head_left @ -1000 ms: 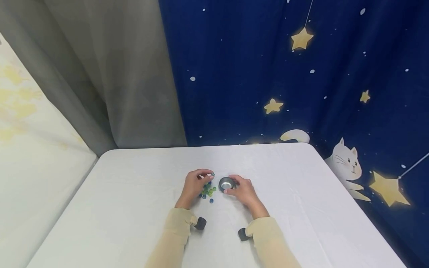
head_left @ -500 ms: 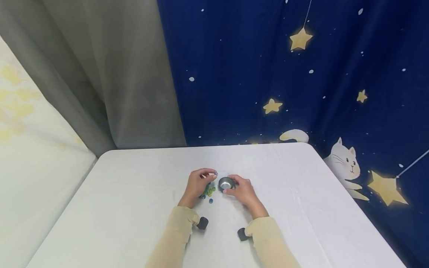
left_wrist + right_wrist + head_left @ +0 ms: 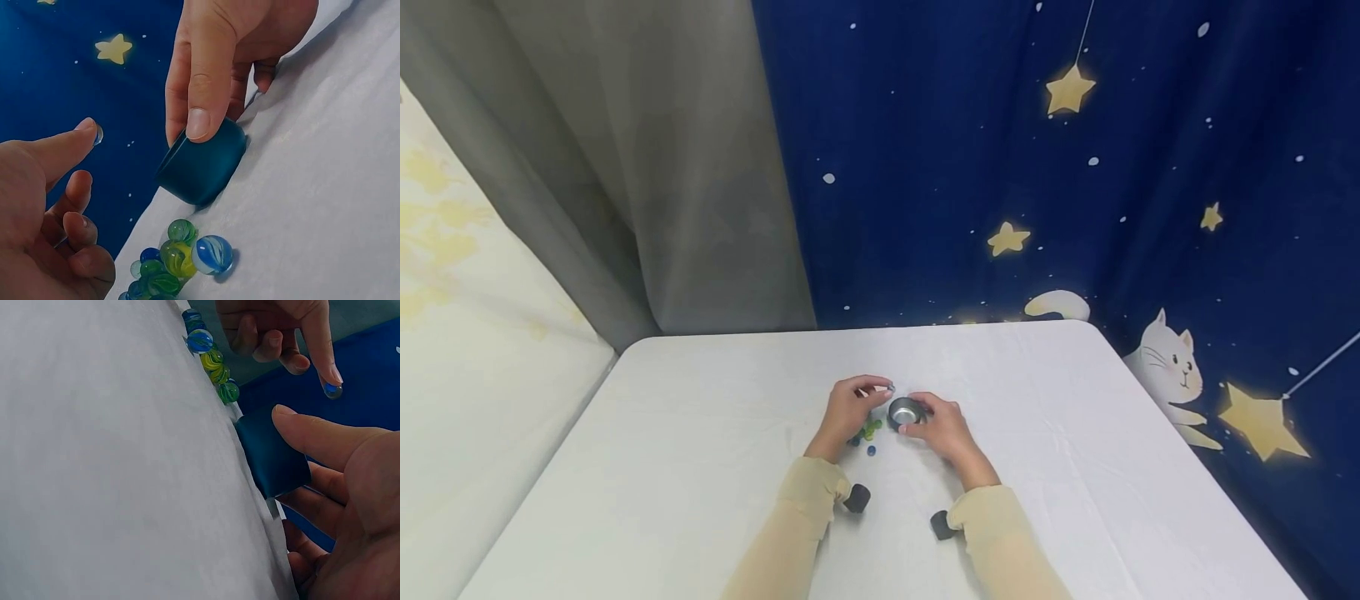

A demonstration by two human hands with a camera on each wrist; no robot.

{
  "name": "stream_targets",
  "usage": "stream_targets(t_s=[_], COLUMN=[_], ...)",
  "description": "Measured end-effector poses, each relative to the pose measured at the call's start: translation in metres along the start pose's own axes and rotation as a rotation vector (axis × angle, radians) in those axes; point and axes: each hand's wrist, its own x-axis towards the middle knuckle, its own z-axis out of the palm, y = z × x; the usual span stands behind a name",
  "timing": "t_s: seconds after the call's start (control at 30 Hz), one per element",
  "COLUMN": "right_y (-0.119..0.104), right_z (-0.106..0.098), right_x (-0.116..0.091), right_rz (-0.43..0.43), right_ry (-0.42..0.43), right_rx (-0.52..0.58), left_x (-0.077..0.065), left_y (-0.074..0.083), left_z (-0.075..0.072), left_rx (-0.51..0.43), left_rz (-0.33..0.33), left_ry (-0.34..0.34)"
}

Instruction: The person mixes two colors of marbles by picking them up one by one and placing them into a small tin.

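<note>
A clear and blue glass marble [image 3: 333, 390] is pinched at the thumb and fingertip of my left hand [image 3: 847, 411], raised just left of and beyond a small cup. That round cup [image 3: 206, 164], dark teal outside and shiny metal inside, stands upright on the table. My right hand [image 3: 946, 427] grips the cup from its right side, thumb on the near wall and fingers behind. Several green, yellow and blue marbles [image 3: 178, 258] lie clustered on the cloth left of the cup, partly hidden by the left hand in the head view. A blue swirled marble [image 3: 212, 254] sits at the cluster's edge.
A white cloth covers the table [image 3: 700, 467]. Behind its far edge hang a grey curtain [image 3: 715, 208] and a dark blue curtain [image 3: 925, 167] with stars. Both sleeves carry black wrist cameras, one on the left [image 3: 857, 498] and one on the right [image 3: 942, 525].
My left hand has moved right, toward the far side of the cup, carrying the marble away from over the cluster. The right hand and cup have stayed in place.
</note>
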Motion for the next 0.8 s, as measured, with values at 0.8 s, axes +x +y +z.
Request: stream_targets(t_s=[0.8], right_y=[0.0], right_z=[-0.001], right_x=[0.0], right_rz=[0.021], right_ry=[-0.013], right_rx=[-0.013], left_x=[0.001], left_y=[0.0], left_z=[0.01], left_rx=[-0.002], left_rz=[-0.006], left_ry=[-0.008])
